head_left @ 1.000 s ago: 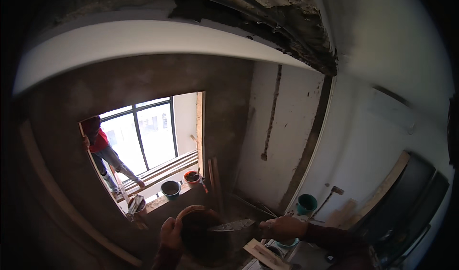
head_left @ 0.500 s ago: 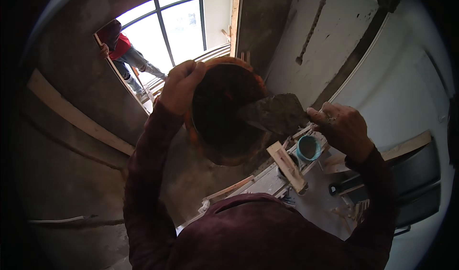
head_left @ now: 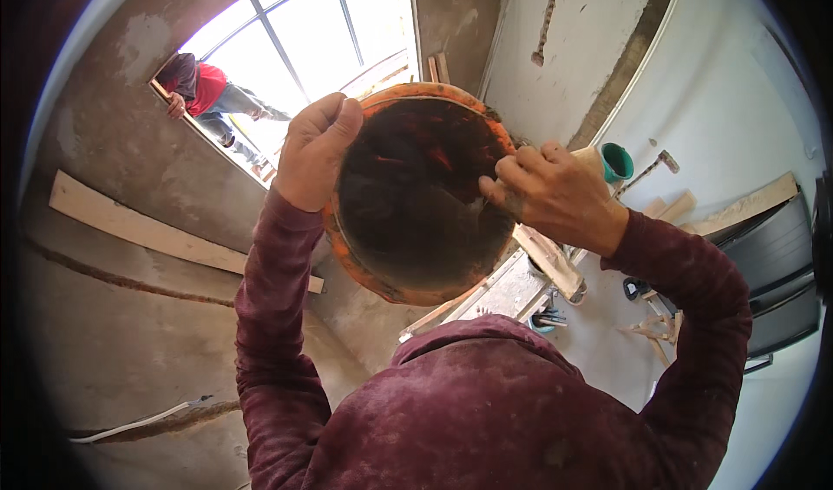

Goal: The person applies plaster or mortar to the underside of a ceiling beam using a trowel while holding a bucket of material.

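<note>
Orange bucket (head_left: 408, 273), mortar-smeared inside, is held up at chest height. Left hand (head_left: 312, 152) grips its left rim; right hand (head_left: 555, 197) is closed on a tool at the right rim, blade hidden. Window (head_left: 304, 39) lies beyond, plank (head_left: 147, 230) left.

The bucket (head_left: 416, 191) is orange on its rim and outer wall, while its inside is dark brown-grey, streaked with flecks of orange. Both sleeves (head_left: 278, 316) and the chest of the top are maroon, dusted with pale speckles. A second bucket (head_left: 618, 160) is teal green. The person in the window (head_left: 204, 91) wears a red top and grey trousers. The walls (head_left: 130, 169) are grey-brown plaster, the right one (head_left: 729, 82) white. The plank (head_left: 147, 234) is pale wood.
</note>
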Demonstrator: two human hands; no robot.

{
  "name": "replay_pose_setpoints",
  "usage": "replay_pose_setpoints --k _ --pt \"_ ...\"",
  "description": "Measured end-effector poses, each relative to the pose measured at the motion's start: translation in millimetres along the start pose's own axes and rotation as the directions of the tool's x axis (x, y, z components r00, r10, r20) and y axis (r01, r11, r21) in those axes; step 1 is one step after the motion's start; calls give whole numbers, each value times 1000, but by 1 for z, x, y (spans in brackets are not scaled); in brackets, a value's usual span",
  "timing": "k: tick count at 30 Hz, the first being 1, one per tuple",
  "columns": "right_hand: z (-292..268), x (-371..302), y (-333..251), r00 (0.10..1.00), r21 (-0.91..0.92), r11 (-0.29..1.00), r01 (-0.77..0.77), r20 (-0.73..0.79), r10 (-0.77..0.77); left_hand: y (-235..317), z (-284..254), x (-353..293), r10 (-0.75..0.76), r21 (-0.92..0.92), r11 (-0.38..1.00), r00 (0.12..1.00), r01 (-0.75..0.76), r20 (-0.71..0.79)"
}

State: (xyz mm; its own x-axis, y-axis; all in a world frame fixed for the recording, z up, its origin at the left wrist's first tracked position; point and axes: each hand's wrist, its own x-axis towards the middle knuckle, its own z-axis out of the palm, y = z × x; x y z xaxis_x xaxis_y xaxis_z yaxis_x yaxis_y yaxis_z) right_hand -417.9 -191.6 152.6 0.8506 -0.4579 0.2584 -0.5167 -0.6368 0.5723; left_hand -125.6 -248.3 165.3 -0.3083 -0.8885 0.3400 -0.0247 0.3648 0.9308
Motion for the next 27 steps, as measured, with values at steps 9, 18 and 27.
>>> replay_pose_setpoints --k 9,18,27 --pt "6 -22 -38 987 245 957 -156 70 143 -10 30 -29 -49 -27 999 997 47 -64" --pt "10 -78 -67 872 699 553 -454 220 438 -50 28 -57 -78 -136 990 961 43 -267" --pt "-143 -97 -5 774 551 624 -554 65 630 -124 15 -80 120 74 993 850 -95 -512"
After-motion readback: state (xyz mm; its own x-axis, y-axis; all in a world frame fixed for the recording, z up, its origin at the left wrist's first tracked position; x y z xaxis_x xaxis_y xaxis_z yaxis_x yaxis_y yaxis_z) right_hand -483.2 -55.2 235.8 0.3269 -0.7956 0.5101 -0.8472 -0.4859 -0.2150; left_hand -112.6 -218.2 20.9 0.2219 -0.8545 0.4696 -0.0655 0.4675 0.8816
